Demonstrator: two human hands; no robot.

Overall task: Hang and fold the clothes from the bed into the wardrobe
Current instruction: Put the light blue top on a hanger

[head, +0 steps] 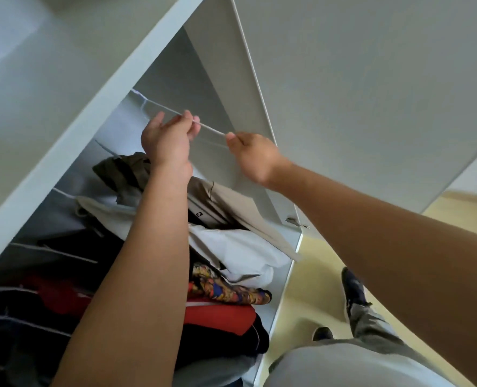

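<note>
White-grey laminate wardrobe [92, 88], standing open; the view is tilted, so the shelves run diagonally.

Item 1, left: dark clothes [72, 252], black with a red piece among them, on the lower shelves, well below both hands.

Item 2: olive-brown garment [122, 169], crumpled on a shelf just below the left hand's wrist.

Item 3: left hand [166, 141], raised to the top level, fingers curled over a thin white rail [210, 129] and gripping it near its middle.

Item 4: the rail itself, slender and pale, spanning between the two hands. Whether it is a shelf edge or a separate bar cannot be told.

Item 5: right hand [252, 156], thumb and fingers pinching the rail's right end.

Item 6: beige garment [226, 202], on the shelf beneath the right hand, partly hidden by the left forearm.

Item 7: white garment [240, 252], below the beige one; under it a bright patterned piece [223, 289], then a red one [217, 314].

Item 8, right: wardrobe door [371, 79], swung open, with a metal hinge [294, 222] on the frame.

Item 9: pale yellow floor [329, 247] and a dark shoe [352, 289].
</note>
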